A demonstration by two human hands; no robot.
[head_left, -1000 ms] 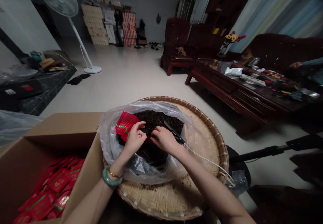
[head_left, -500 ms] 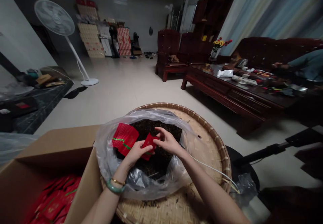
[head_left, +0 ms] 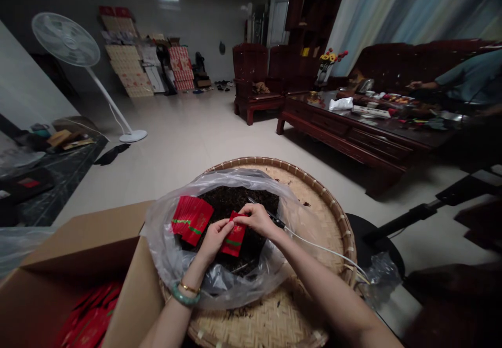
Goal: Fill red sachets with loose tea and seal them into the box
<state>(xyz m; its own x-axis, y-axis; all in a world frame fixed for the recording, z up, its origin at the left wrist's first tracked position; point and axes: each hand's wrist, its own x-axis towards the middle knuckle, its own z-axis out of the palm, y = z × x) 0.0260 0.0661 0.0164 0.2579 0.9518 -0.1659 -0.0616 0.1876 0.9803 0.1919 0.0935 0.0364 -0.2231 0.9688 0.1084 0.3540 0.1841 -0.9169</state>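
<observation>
Both my hands pinch the top edge of a small red packet (head_left: 234,242) with a green stripe. My left hand (head_left: 215,235), with a jade bangle and a gold bracelet at the wrist, grips its left corner; my right hand (head_left: 258,219) grips the right. Below them is a clear plastic bag (head_left: 164,264) opened wide, holding dark loose leaves (head_left: 223,196) that look like tea. A fanned stack of red packets (head_left: 192,217) lies on the leaves left of my hands. Partly hidden behind my right hand is a black handheld tool (head_left: 276,220) with a white cord.
The bag sits on a round woven bamboo tray (head_left: 329,217). At left stands an open cardboard box (head_left: 133,280) with many red packets (head_left: 92,316) inside. A black stand (head_left: 415,215) is at right. Beyond are a white fan (head_left: 66,42), a wooden table (head_left: 345,128) and a seated person's arm (head_left: 443,79).
A single red packet has come into clear view between my hands, first tilted, now hanging with its stripe low. Both hands are now together at its top edge. The camera view has shifted.
</observation>
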